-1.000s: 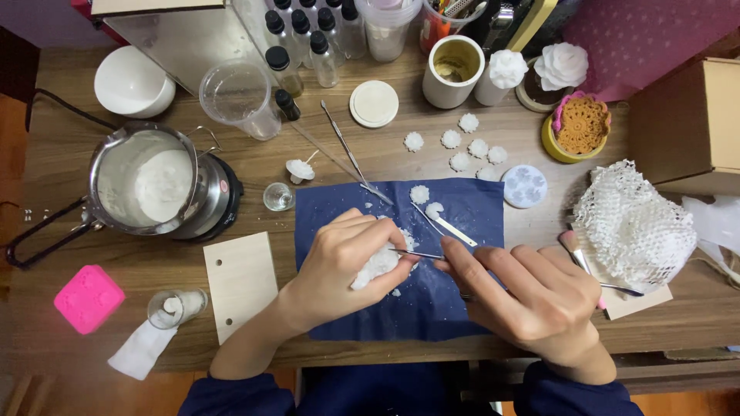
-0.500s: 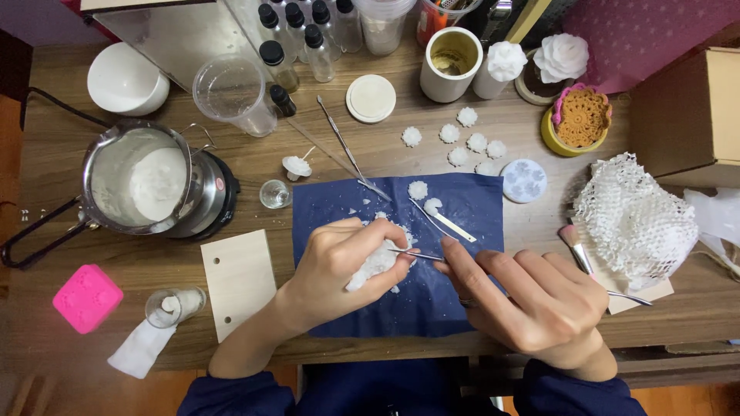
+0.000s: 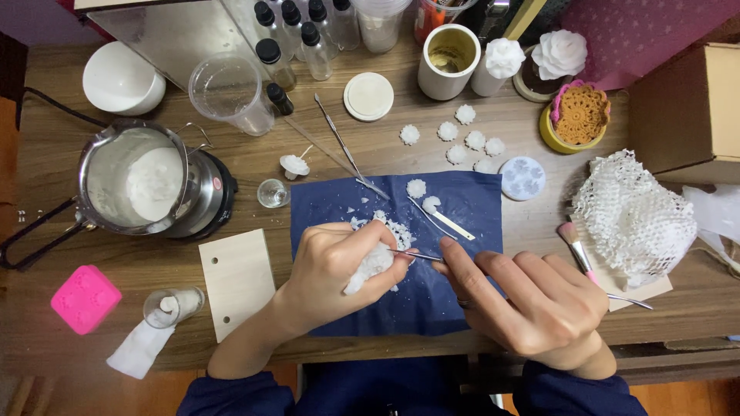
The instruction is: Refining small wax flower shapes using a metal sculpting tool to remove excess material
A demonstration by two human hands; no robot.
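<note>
- The left hand, at lower centre of the frame, curls its fingers around a white wax piece and pinches it over the dark blue cloth.
- The right hand, lower right of centre, pinches a thin metal tool between thumb and forefinger; its tip touches the wax piece.
- White crumbs lie on the cloth just above the hands.
- A metal pot sits at left, a pink brush at right.

Both forearms are bare from the wrist up to dark navy sleeves, pushed back and bunched near the elbows. The left hand wears nothing. The right hand has a thin dark ring on one finger. Fingernails are short and unpainted.
</note>
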